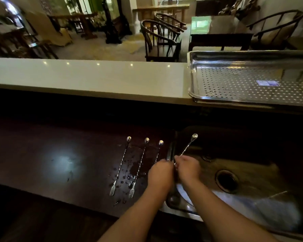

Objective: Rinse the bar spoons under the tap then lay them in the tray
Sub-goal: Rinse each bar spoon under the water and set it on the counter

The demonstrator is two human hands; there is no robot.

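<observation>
Hands meet at the left rim of the sink (pixel 252 173), close together and nearly touching. From my remote seat I log the right hand (pixel 188 169) with fingers curled round the lower stem of one spoon (pixel 188 146); its bowl points up and away, raised over the dark back of the basin. The left hand (pixel 160 172) sits just beside it with fingers bent toward the same stem, but the light is poor and I cannot tell whether it grips that stem or only touches it.

Three more spoons lie on the dark counter (pixel 59 154) left of the sink, roughly parallel, bowls away from me. The left spoon (pixel 120 165) and middle spoon (pixel 139 167) show forked ends nearest me. The third spoon (pixel 158 151) lies closest to the sink rim; its near end is hidden behind the left hand. Water drops (pixel 128 173) are scattered on the counter around these three.

The tray (pixel 192 75), perforated steel, rests on the pale upper ledge (pixel 87 79) at far right, well apart from the hands. A small label shows on its floor; no spoon lies in the part I can see. The drain (pixel 226 180) is to the right of the hands. Beyond the ledge stand dark wooden chairs (pixel 160 41) and tables (pixel 220 34).
</observation>
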